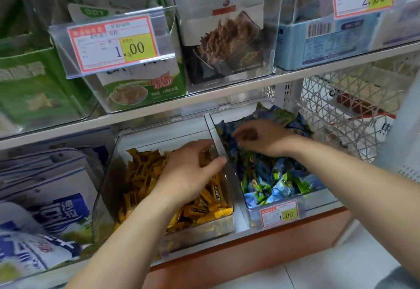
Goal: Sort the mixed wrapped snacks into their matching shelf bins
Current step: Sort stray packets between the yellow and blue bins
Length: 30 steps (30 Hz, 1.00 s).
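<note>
My left hand lies with bent fingers in the yellow snacks of the middle bin. My right hand curls over the blue-green snacks in the next bin. Whether either hand holds a snack, I cannot tell.

Upper shelf: three clear bins side by side.
Lower shelf: yellow-snack bin just beside blue-snack bin.
</note>
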Each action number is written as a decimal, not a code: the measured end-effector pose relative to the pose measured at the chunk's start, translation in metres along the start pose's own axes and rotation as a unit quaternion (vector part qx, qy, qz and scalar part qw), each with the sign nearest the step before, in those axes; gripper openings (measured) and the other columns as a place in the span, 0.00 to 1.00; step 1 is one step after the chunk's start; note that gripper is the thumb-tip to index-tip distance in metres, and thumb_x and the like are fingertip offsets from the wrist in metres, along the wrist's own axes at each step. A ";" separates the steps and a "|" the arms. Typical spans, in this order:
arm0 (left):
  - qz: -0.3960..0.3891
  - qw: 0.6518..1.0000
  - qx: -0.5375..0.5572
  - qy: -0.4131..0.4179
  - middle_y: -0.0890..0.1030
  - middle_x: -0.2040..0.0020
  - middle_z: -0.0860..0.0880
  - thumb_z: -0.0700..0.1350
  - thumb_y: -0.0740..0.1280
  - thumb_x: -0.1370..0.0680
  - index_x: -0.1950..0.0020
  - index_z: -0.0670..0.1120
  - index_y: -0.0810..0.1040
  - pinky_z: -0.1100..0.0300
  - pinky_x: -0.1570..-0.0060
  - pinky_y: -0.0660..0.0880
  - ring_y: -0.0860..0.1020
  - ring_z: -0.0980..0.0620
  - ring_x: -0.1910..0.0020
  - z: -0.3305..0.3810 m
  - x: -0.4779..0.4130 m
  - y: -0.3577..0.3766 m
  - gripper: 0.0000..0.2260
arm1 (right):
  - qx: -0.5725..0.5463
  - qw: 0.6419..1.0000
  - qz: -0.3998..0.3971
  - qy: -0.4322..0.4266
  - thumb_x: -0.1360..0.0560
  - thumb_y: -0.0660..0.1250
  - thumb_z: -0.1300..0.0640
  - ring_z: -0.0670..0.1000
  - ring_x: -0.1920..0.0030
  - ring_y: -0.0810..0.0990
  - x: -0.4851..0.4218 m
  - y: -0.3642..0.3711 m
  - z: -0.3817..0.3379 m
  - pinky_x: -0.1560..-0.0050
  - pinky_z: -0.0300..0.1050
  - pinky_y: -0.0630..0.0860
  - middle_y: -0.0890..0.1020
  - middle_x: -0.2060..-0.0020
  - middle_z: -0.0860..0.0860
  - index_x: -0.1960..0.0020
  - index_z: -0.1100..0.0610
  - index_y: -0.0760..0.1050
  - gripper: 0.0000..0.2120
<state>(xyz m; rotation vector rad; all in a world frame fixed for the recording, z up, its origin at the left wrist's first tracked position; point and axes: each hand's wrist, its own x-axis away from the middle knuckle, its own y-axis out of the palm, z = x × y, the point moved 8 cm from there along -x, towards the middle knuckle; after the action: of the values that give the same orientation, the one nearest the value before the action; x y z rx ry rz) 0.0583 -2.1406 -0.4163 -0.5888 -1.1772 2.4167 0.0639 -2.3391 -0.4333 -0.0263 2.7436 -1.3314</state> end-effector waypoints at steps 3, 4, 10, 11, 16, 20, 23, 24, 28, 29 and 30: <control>-0.018 1.000 -0.012 0.005 0.73 0.37 0.60 0.67 0.67 0.28 0.30 0.60 0.69 0.67 0.45 0.66 0.71 0.56 0.36 0.010 -0.001 0.025 0.29 | 0.126 0.976 -0.178 0.008 0.27 0.69 0.42 0.48 0.34 0.73 -0.001 0.043 0.002 0.37 0.45 0.72 0.73 0.32 0.42 0.27 0.38 0.63 0.31; -0.019 1.000 -0.024 0.001 0.70 0.35 0.57 0.68 0.67 0.29 0.28 0.59 0.67 0.66 0.44 0.65 0.70 0.55 0.35 0.008 -0.002 0.029 0.32 | 0.159 0.965 -0.208 0.017 0.28 0.69 0.42 0.50 0.31 0.70 -0.001 0.051 0.005 0.35 0.47 0.71 0.68 0.28 0.45 0.24 0.37 0.58 0.36; -0.028 1.000 -0.013 -0.004 0.67 0.34 0.56 0.70 0.67 0.31 0.26 0.57 0.67 0.64 0.43 0.64 0.68 0.56 0.35 -0.003 -0.006 0.031 0.36 | 0.219 0.949 -0.224 0.045 0.37 0.71 0.32 0.56 0.31 0.69 -0.003 0.064 0.017 0.40 0.46 0.72 0.65 0.28 0.50 0.22 0.40 0.53 0.49; -0.030 0.999 -0.010 -0.005 0.68 0.34 0.56 0.70 0.66 0.32 0.26 0.57 0.67 0.63 0.42 0.64 0.68 0.56 0.35 -0.003 -0.006 0.031 0.37 | 0.224 0.952 -0.207 0.035 0.36 0.71 0.34 0.55 0.35 0.72 -0.003 0.067 0.016 0.43 0.46 0.74 0.68 0.32 0.50 0.24 0.43 0.58 0.45; -0.032 0.999 -0.007 -0.004 0.68 0.34 0.55 0.69 0.68 0.30 0.27 0.57 0.67 0.62 0.41 0.65 0.69 0.54 0.35 -0.002 -0.005 0.031 0.35 | 0.141 0.980 -0.141 -0.005 0.29 0.70 0.41 0.49 0.50 0.78 -0.001 0.065 0.009 0.53 0.46 0.76 0.76 0.51 0.42 0.44 0.45 0.71 0.17; -0.032 0.999 0.000 -0.008 0.68 0.36 0.57 0.71 0.66 0.33 0.27 0.57 0.68 0.62 0.43 0.65 0.69 0.55 0.36 -0.001 -0.005 0.031 0.37 | 0.136 0.986 -0.093 -0.029 0.28 0.70 0.44 0.47 0.54 0.77 0.003 0.061 -0.003 0.54 0.48 0.78 0.77 0.54 0.41 0.48 0.42 0.72 0.11; -0.033 0.999 0.006 -0.010 0.68 0.36 0.56 0.72 0.65 0.34 0.27 0.57 0.68 0.60 0.41 0.69 0.71 0.54 0.37 -0.003 -0.006 0.031 0.39 | 0.118 0.992 -0.021 -0.037 0.28 0.71 0.46 0.44 0.54 0.78 0.005 0.037 -0.012 0.57 0.42 0.77 0.79 0.56 0.39 0.55 0.42 0.77 0.04; -0.032 0.999 0.007 -0.011 0.69 0.36 0.56 0.74 0.64 0.36 0.27 0.58 0.68 0.60 0.41 0.70 0.72 0.54 0.37 -0.003 -0.006 0.031 0.40 | 0.104 0.994 0.010 -0.037 0.29 0.71 0.47 0.42 0.55 0.78 0.005 0.024 -0.014 0.59 0.39 0.76 0.79 0.57 0.38 0.55 0.42 0.78 0.03; -0.034 0.999 0.015 -0.012 0.69 0.36 0.57 0.75 0.62 0.37 0.27 0.60 0.68 0.58 0.40 0.73 0.73 0.54 0.38 -0.005 -0.005 0.031 0.41 | -0.008 0.989 0.144 -0.036 0.28 0.73 0.51 0.37 0.59 0.79 0.015 -0.040 -0.013 0.61 0.32 0.73 0.81 0.62 0.38 0.59 0.43 0.79 0.04; -0.035 0.999 0.015 -0.012 0.68 0.36 0.58 0.76 0.62 0.37 0.27 0.60 0.68 0.58 0.40 0.73 0.73 0.55 0.38 -0.005 -0.005 0.031 0.41 | -0.029 0.982 0.183 -0.039 0.28 0.73 0.52 0.37 0.59 0.79 0.020 -0.055 -0.009 0.60 0.31 0.73 0.81 0.62 0.38 0.59 0.44 0.79 0.04; -0.036 0.999 0.016 -0.013 0.68 0.36 0.58 0.75 0.62 0.37 0.27 0.60 0.67 0.58 0.41 0.73 0.72 0.55 0.38 -0.005 -0.005 0.031 0.41 | -0.034 0.974 0.220 -0.042 0.28 0.72 0.52 0.38 0.59 0.79 0.025 -0.068 -0.006 0.60 0.32 0.73 0.81 0.61 0.38 0.58 0.45 0.79 0.04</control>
<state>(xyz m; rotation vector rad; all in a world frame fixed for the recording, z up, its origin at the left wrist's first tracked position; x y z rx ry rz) 0.0603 -2.1576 -0.4430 -0.4988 -1.1490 2.3845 0.0371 -2.3779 -0.3787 0.4794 2.5176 -1.0844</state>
